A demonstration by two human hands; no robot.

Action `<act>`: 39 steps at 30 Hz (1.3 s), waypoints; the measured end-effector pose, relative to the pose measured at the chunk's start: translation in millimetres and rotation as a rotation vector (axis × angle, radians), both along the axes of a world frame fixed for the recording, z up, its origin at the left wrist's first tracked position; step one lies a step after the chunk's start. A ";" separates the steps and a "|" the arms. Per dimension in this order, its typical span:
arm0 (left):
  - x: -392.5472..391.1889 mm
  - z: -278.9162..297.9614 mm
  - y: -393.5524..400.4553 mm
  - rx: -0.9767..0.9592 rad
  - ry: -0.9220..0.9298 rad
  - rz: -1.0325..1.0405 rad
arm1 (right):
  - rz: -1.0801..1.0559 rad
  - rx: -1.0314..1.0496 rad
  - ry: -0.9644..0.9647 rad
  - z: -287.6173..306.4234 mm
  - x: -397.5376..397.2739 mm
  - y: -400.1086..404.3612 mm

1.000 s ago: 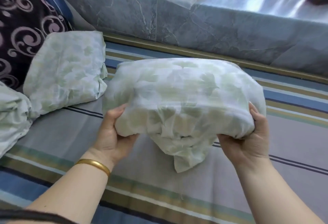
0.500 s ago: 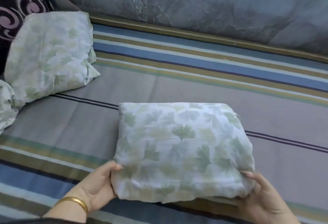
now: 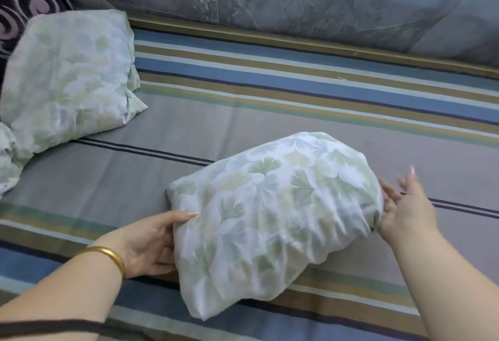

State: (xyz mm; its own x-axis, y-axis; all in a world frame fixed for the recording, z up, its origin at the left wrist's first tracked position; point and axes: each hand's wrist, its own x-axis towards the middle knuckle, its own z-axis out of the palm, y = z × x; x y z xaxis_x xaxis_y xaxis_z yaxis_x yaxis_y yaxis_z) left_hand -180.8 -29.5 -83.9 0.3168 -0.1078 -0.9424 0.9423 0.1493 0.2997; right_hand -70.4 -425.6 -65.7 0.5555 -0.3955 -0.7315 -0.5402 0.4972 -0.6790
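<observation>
Gripping the leaf-print pillow at its left edge with the left hand, thumb on top. Touching its right end with the right hand, fingers spread and blurred. Lying near, on the striped sheet.

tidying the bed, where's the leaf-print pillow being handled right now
In the head view the leaf-print pillow lies on the striped sheet, centre-right, between the left hand and the right hand.

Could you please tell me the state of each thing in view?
bundle: wrapped, lying askew.
left hand: grips the bundle at its left end.
right hand: fingers straight, touching its right end.
pillow: lying at the left, untouched.
sheet: spread flat.
</observation>
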 end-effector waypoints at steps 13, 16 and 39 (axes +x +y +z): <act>100.8 10.3 -62.1 0.734 -0.371 -0.426 | -0.083 0.434 -0.059 -9.2 -33.0 35.5; 98.7 14.2 -63.0 0.762 -0.311 -0.545 | 0.095 0.347 -0.032 -16.8 -46.4 49.3; 26.4 28.1 96.7 0.268 -0.194 -0.160 | 0.616 0.671 0.125 -25.5 -58.9 230.9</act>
